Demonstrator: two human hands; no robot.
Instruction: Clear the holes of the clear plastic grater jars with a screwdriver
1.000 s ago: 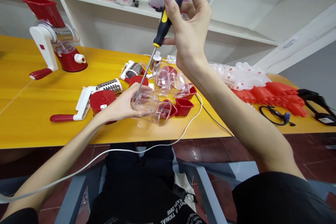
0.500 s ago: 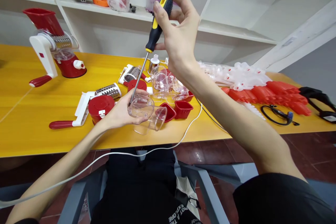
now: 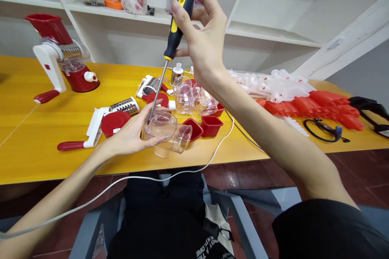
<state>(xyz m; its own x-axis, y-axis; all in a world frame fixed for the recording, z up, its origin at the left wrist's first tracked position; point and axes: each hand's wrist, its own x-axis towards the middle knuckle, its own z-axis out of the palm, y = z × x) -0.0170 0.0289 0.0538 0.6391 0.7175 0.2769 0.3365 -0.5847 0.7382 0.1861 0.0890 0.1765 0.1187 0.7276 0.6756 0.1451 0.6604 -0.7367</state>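
My right hand [image 3: 203, 28] grips the black and yellow handle of a screwdriver [image 3: 175, 34], held high and tilted. Its steel shaft slants down to the left, with the tip at the edge of a clear plastic housing [image 3: 162, 127]. Whether the tip sits in a screw is too small to tell. Wrapped about the near left side of that housing, my left hand [image 3: 133, 131] steadies it above the table. Just right of the housing are two red square cups [image 3: 212, 126]. Left of my left hand stands a red round base [image 3: 114, 123].
An assembled red and white rotary grater [image 3: 68, 54] stands back left. A crank handle [image 3: 91, 133], grater drums [image 3: 124, 106] and clear housings [image 3: 185, 93] lie about the table. Red ribbed parts [image 3: 319, 107] and a black cable [image 3: 322, 130] are right. A white cord [image 3: 217, 149] crosses the front edge.
Both hands have shifted slightly left with the screwdriver and the clear housing. The thumb and fingers of my left hand have spread a little along the housing. The screwdriver stays against it.
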